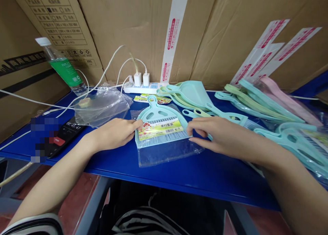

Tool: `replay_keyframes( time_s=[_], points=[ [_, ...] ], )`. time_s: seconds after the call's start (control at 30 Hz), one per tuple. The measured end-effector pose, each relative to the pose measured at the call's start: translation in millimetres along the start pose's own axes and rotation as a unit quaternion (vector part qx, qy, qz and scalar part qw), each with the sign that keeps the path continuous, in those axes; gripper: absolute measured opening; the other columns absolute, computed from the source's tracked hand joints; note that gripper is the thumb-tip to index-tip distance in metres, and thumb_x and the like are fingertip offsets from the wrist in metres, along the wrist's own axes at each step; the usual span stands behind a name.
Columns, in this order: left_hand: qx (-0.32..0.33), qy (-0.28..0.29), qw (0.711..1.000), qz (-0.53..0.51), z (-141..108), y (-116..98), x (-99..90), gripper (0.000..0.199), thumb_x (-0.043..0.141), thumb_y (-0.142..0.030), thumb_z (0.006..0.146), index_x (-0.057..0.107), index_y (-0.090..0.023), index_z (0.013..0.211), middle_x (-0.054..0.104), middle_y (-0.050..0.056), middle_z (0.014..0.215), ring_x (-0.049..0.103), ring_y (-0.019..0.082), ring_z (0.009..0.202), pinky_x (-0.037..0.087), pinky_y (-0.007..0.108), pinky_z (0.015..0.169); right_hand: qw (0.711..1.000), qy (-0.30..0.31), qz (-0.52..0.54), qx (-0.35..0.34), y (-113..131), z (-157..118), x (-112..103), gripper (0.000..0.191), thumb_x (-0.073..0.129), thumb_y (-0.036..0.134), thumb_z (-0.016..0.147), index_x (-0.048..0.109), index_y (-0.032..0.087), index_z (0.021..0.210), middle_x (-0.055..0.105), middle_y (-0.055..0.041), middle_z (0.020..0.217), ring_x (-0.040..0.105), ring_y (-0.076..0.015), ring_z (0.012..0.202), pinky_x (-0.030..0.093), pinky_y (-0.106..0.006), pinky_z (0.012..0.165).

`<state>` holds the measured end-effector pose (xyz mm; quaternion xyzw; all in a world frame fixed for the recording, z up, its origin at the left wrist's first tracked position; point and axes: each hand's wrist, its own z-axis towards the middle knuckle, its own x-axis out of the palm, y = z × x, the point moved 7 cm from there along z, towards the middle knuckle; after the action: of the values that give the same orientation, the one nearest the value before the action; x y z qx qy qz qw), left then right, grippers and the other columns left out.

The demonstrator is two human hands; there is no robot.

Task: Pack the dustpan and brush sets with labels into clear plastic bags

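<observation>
A light blue dustpan (pixel 155 113) lies on the table in front of me, handle pointing away. Inside it are a brush (pixel 160 139) with pale bristles and a yellow-green printed card (pixel 164 128). A clear plastic bag (pixel 164 158) spreads around and below the pan; whether the pan is inside it, I cannot tell. My left hand (pixel 115 134) is closed, its fingertips gripping the pan's left edge. At the right edge, my right hand (pixel 207 132) is curled, with thumb and fingers closed about the rim.
More dustpans (pixel 196 91) and brushes (pixel 228 115) are piled behind, with bagged sets (pixel 294 142) to the right. A power strip (pixel 155 88), crumpled plastic (pixel 105 105), phone (pixel 65 136), bottle (pixel 64 69) and white cables stand or lie left and back. Cardboard boxes (pixel 128 23) wall the rear.
</observation>
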<state>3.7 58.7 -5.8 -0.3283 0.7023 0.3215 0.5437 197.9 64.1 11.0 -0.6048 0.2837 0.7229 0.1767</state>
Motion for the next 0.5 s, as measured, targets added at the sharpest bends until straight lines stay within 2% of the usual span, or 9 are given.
replay_keyframes(
  time_s=[0.07,0.2,0.37,0.5],
  points=[
    [0.007,-0.006,1.000,0.000,0,0,0.7,0.017,0.033,-0.016,0.094,0.049,-0.020,0.099,0.069,0.005,0.094,0.066,0.018,0.072,0.044,0.028,0.061,0.999,-0.015,-0.019,0.026,-5,0,-1,0.003,0.053,0.023,0.084,0.050,0.023,0.082,0.059,-0.0010,0.074,0.056,-0.0167,0.063,0.038,-0.027,0.055],
    [0.014,-0.009,1.000,0.002,0,2,2.3,0.019,0.032,-0.016,0.094,0.049,-0.020,0.101,0.069,0.005,0.095,0.065,0.018,0.072,0.044,0.029,0.062,0.997,0.008,-0.043,0.059,-10,2,5,0.012,0.056,0.026,0.083,0.048,0.023,0.091,0.059,-0.0005,0.074,0.054,-0.0172,0.059,0.035,-0.027,0.053],
    [0.013,-0.016,1.000,0.008,0,1,1.7,0.020,0.032,-0.016,0.092,0.050,-0.020,0.099,0.070,0.005,0.096,0.066,0.018,0.074,0.044,0.028,0.060,0.995,0.035,-0.050,0.074,-6,6,13,0.005,0.050,0.028,0.090,0.047,0.023,0.090,0.059,-0.0010,0.072,0.056,-0.0188,0.061,0.036,-0.028,0.055],
    [-0.011,-0.030,0.999,0.043,1,4,-1.0,0.022,0.034,-0.012,0.090,0.053,-0.020,0.097,0.070,0.004,0.091,0.065,0.019,0.069,0.042,0.028,0.056,0.995,0.046,-0.045,0.080,-4,7,15,0.006,0.049,0.025,0.090,0.046,0.024,0.086,0.058,0.0006,0.067,0.052,-0.0173,0.054,0.032,-0.028,0.052]
  ],
)
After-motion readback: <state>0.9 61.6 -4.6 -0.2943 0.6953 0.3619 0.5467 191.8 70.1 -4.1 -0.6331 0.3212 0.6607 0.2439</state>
